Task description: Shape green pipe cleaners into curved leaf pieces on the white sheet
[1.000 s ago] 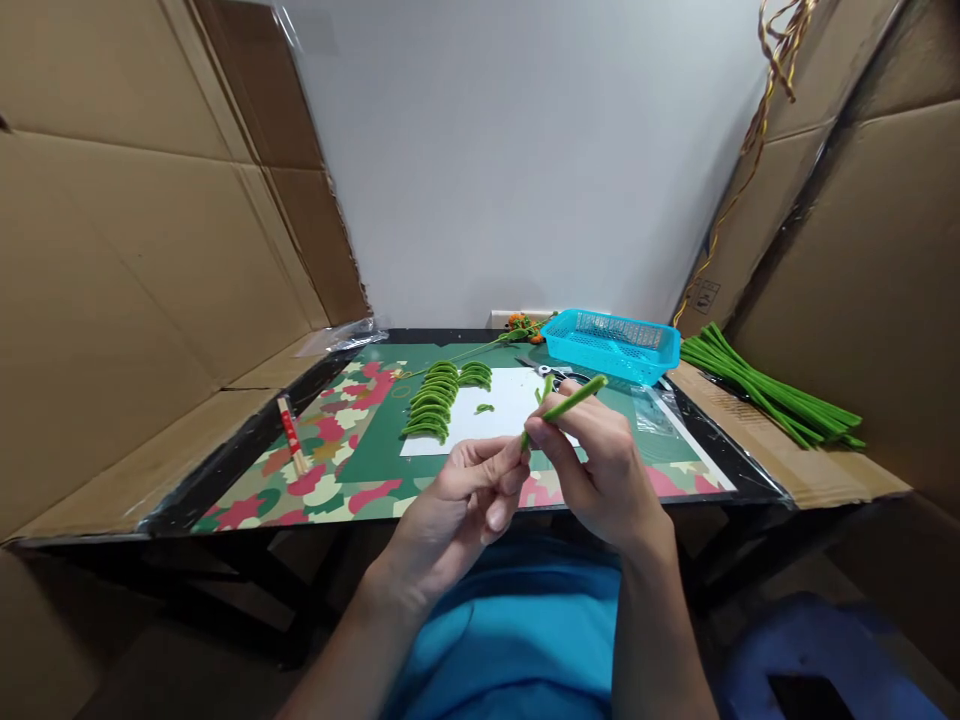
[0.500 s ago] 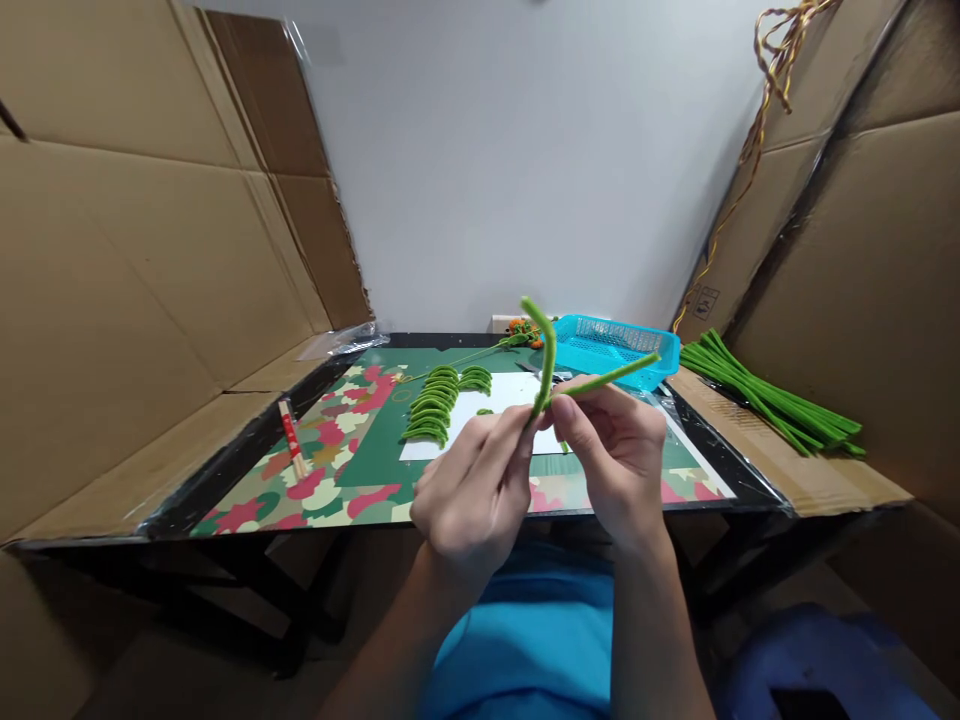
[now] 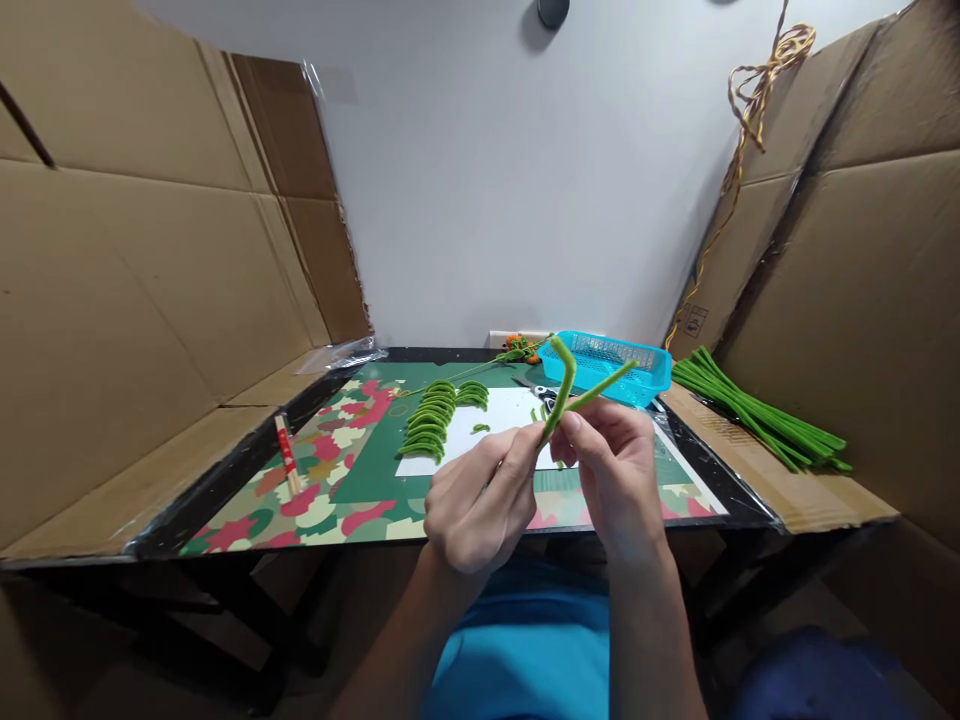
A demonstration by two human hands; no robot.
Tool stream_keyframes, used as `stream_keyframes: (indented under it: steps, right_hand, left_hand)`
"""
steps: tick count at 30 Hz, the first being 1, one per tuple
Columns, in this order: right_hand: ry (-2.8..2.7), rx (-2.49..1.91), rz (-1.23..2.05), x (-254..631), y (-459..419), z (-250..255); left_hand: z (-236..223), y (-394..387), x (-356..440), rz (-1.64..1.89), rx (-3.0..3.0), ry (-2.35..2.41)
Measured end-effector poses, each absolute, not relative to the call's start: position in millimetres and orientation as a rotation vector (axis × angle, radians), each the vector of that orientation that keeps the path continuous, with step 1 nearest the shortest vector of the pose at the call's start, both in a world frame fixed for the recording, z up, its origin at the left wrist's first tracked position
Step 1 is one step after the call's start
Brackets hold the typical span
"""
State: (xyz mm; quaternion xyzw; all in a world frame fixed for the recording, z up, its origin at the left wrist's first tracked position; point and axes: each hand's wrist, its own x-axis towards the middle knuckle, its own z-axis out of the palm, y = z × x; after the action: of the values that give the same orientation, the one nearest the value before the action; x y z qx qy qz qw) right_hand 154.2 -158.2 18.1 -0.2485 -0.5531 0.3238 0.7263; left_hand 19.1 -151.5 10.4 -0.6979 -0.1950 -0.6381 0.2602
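Green fuzzy pipe cleaners (image 3: 568, 383) are held up between my two hands, with one bent end pointing up and another slanting to the upper right. My left hand (image 3: 491, 492) is closed on their lower part. The thumb and fingers of my right hand (image 3: 611, 455) pinch the slanting stem close to where the two stems meet. Beyond my hands, curved green pieces (image 3: 427, 420) lie in a row on a white sheet (image 3: 510, 402), with a shorter cluster (image 3: 472, 394) beside them. Scissors (image 3: 541, 392) rest on the sheet, partly behind the stems.
A blue plastic basket (image 3: 652, 372) stands at the back right. Long green pipe cleaners (image 3: 765, 410) lie bundled on the cardboard at right. Wrapped chopsticks (image 3: 287, 455) sit at left on the patterned mat (image 3: 360, 520). An orange flower (image 3: 517, 347) lies at the back. Cardboard walls flank the table.
The bent stem has tipped to the right, and its top has come lower against the basket. Both hands keep their hold. The view has tilted slightly upward.
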Motion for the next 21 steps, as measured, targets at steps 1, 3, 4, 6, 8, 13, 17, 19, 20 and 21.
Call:
stream_keyframes:
  steps: [1, 3, 4, 6, 8, 13, 17, 19, 20, 21]
  right_hand:
    - [-1.217, -0.554, 0.706, 154, -159, 18]
    - [-1.214, -0.566, 0.685, 152, -161, 20]
    - [-1.217, -0.572, 0.674, 151, -162, 22]
    - [-1.243, -0.595, 0.651, 150, -165, 24]
    - [-1.283, -0.638, 0.610, 150, -168, 26]
    - [-1.375, -0.725, 0.418, 153, -170, 23]
    - [-1.498, -0.739, 0.135, 161, -168, 17]
    - [-1.566, -0.719, -0.024, 165, -167, 15]
    - [-1.596, -0.718, -0.087, 167, -166, 15]
    - [-1.626, -0.728, -0.131, 167, -166, 15]
  left_hand:
    - [11, -151, 20, -1.745, -1.877, -0.522]
    - [11, -150, 20, -1.768, -1.866, -0.526]
    - [11, -149, 21, -1.771, -1.868, -0.533]
    - [10, -149, 21, -1.759, -1.878, -0.548]
    - [10, -148, 21, -1.735, -1.889, -0.573]
    - [16, -151, 24, -1.892, -2.058, -0.748]
    - [26, -159, 23, -2.242, -2.559, -1.078]
    - [28, -160, 22, -2.446, -2.878, -1.244]
    - [28, -159, 21, -2.551, -2.981, -1.301]
    - [27, -158, 21, -2.656, -3.021, -1.347]
